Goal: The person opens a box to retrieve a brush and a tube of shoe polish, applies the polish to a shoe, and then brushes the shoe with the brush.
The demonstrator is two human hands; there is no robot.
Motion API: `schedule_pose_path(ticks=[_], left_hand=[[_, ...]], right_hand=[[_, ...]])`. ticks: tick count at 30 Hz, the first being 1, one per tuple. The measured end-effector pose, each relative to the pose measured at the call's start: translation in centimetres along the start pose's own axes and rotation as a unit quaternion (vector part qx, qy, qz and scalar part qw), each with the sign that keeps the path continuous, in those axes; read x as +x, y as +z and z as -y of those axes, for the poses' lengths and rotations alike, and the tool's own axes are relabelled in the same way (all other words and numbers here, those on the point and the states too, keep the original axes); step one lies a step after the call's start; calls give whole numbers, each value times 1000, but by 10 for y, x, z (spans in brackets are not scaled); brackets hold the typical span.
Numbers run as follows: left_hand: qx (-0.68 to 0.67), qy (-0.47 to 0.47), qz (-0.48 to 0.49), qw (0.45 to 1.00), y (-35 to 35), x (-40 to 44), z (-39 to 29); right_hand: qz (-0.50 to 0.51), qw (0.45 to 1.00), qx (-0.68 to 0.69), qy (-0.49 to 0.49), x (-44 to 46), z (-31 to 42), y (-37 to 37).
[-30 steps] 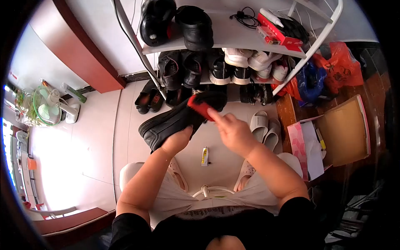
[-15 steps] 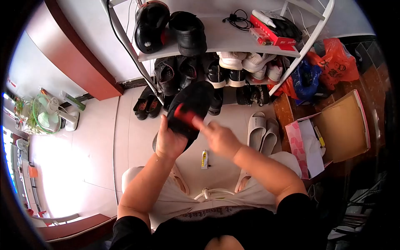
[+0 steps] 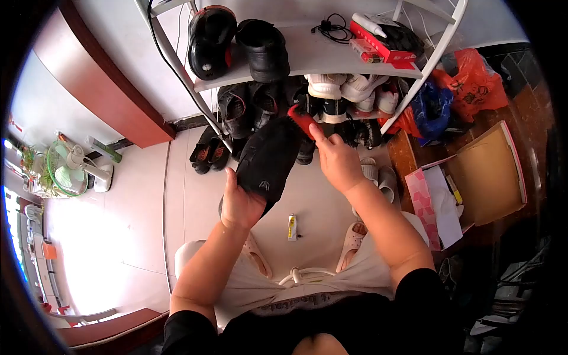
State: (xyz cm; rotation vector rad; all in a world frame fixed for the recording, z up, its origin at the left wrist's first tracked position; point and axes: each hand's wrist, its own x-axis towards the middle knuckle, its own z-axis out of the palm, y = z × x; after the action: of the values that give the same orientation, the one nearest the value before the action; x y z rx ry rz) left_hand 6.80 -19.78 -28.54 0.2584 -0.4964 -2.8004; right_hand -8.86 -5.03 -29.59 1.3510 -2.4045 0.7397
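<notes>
My left hand (image 3: 244, 204) grips a black shoe (image 3: 269, 160) by its near end, thumb along the side. The shoe is tilted up with its toe away from me, and a small pale logo shows on it. In my right hand (image 3: 340, 161) is a red shoe brush (image 3: 303, 122) with dark bristles, the index finger stretched along its handle. The brush is beside the far right end of the shoe; whether the bristles touch it I cannot tell. Below the hands, a yellow and white tube (image 3: 292, 227) lies on the floor between my feet.
A white shoe rack (image 3: 299, 53) with several pairs of shoes stands ahead. At right are an open cardboard box (image 3: 488, 177) with paper inside and red and blue plastic bags (image 3: 470, 80). Grey slippers (image 3: 386, 182) lie by my right knee. A green fan (image 3: 68, 168) stands at left.
The brush has moved from the middle of the shoe up and right to its far edge, my right hand with it. My left hand and the shoe have barely moved.
</notes>
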Motion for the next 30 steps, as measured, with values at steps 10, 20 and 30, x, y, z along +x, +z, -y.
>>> schedule_pose_path(ticks=[10, 20, 30], left_hand=[[45, -17, -18, 999, -2, -4, 0], [127, -23, 0, 992, -13, -11, 4], [738, 182, 76, 645, -20, -19, 3]], right_hand=[[-84, 986, 133, 62, 8, -16, -17], [-42, 968, 242, 57, -7, -6, -5], [0, 984, 165, 68, -11, 3, -19]])
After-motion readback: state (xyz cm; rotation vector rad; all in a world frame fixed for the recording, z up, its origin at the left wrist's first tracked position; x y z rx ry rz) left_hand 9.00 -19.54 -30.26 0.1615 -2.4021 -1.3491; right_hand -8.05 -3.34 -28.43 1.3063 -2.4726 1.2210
